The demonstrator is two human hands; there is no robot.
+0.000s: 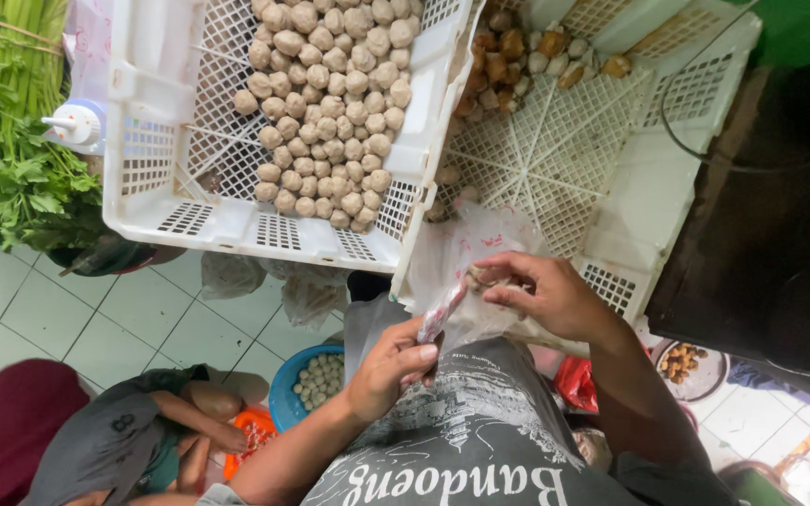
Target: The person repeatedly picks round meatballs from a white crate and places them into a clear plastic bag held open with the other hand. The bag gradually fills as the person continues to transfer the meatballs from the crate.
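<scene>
While the camera looks straight down, these lines run from left to right.

Far left of the hands: leafy greens (7, 159) and a white squeeze bottle (75, 123) beside the crate.
Up and left of the left hand: a white lattice crate (264, 230) full of pale meatballs (330, 103).
Below and left of the left hand: another person crouching on the tiled floor (96, 319), next to a blue bowl (283, 398) of meatballs.
Left hand (388, 365): closed, fingers pinching the lower end of a clear plastic bag (466, 281), against the grey shirt.
Bag: lies between the two hands; its gathered neck runs diagonally, up and right from the left hand to the right hand.
Right hand (546, 295): closed, fingertips gripping the bag's upper end; both hands touch it.
Beyond the right hand: a second white crate (611, 187), mostly bare, with brown fried pieces (503, 52) at its far end.
</scene>
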